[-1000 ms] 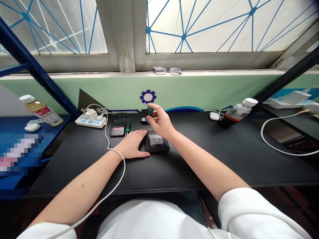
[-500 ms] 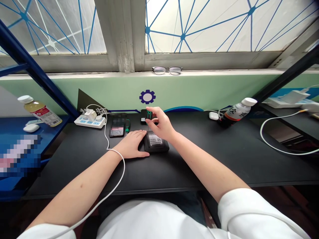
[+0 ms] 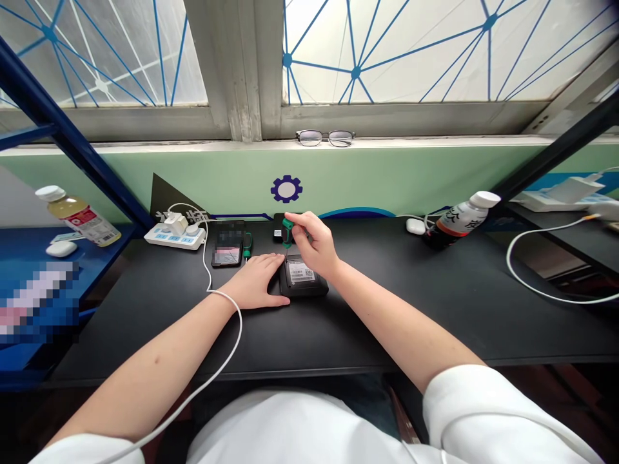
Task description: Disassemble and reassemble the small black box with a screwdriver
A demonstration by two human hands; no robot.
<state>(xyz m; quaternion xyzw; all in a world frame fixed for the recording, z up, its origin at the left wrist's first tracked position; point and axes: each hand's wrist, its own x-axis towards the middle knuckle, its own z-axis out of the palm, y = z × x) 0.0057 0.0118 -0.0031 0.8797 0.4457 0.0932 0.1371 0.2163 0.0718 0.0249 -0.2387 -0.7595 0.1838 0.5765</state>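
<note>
A black boxy device (image 3: 316,287) with a white label lies on the black table. My right hand (image 3: 313,241) is closed on the green and black handle of a screwdriver (image 3: 287,233), whose thin shaft points down at the device's upper left corner. Against the device's left side rests my left hand (image 3: 256,278), palm down, its thumb stretched along the near edge and apart from the fingers. Behind the screwdriver is a small black object (image 3: 277,227) with a white label, partly hidden.
Left of my hands are a phone (image 3: 227,248), a second green-handled screwdriver (image 3: 247,245) and a white power strip (image 3: 175,236). A white cable (image 3: 236,335) crosses my left forearm. To the right stand a dark-drink bottle (image 3: 459,219) and a white case (image 3: 414,225).
The fingers of my right hand have shifted on the screwdriver, and its green handle looks turned and shows more. My left hand and the device have not moved.
</note>
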